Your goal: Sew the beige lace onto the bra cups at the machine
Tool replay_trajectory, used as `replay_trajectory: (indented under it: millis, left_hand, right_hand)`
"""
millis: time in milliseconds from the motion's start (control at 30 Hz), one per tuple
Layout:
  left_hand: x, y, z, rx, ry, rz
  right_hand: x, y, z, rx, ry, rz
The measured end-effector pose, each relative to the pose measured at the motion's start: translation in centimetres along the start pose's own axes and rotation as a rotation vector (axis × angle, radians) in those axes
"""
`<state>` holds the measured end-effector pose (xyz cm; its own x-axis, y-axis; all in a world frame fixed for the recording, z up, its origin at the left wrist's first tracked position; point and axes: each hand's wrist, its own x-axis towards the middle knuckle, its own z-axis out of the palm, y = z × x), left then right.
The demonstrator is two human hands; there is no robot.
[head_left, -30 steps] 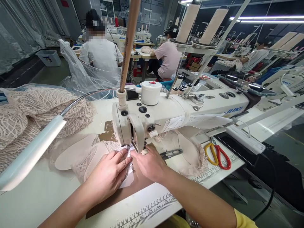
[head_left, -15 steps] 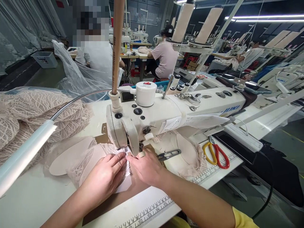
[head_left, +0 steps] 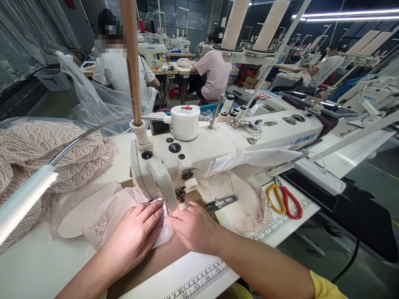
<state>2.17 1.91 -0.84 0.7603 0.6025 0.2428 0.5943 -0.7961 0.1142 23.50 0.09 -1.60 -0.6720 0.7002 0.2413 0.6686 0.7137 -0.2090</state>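
Beige lace fabric (head_left: 137,195) with a smooth cup-shaped panel lies beneath the head of a white sewing machine (head_left: 199,141). My left hand (head_left: 137,230) presses on the lace left of the needle area, its fingers stretched out close together and their tips near the presser foot. On the right side, my right hand (head_left: 195,228) has bent fingers with the thumb at the lace's edge; it appears to pinch the lace, though its fingertips are partly hidden. Between the hands shows a brightly lit white strip (head_left: 163,236). The needle is hidden by the machine head and fingers.
Thread snips (head_left: 222,202) and scissors with yellow and red handles (head_left: 284,201) lie to the right, beside another lace cup piece (head_left: 246,199). A lace pile (head_left: 62,153) and a lamp (head_left: 28,203) stand left. A ruler strip (head_left: 199,282) lines the front edge. People sit beyond.
The view has shifted slightly, so the machine appears further left. Both hands stay at the needle area; less lace shows between them, and the left fingertips appear closer to the presser foot.
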Motion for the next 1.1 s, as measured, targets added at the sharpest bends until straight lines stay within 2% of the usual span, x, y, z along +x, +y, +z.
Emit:
replay_trajectory:
  millis: [300,667,933,1100]
  left_hand:
    - [-0.29,0.29,0.14,0.062,-0.021,-0.001]
    - [0.04,-0.60,0.28,0.061,-0.042,-0.005]
    - [-0.18,-0.21,0.40,0.111,0.010,0.048]
    - [-0.05,-0.46,0.50,0.090,-0.008,0.001]
  right_hand:
    - [-0.31,0.09,0.23,-0.008,-0.069,-0.032]
    - [-0.02,-0.45,0.53,-0.040,-0.041,0.056]
    - [-0.08,-0.43,0.37,-0.046,-0.078,0.055]
    - [0.24,-0.42,0.33,-0.022,-0.100,0.091]
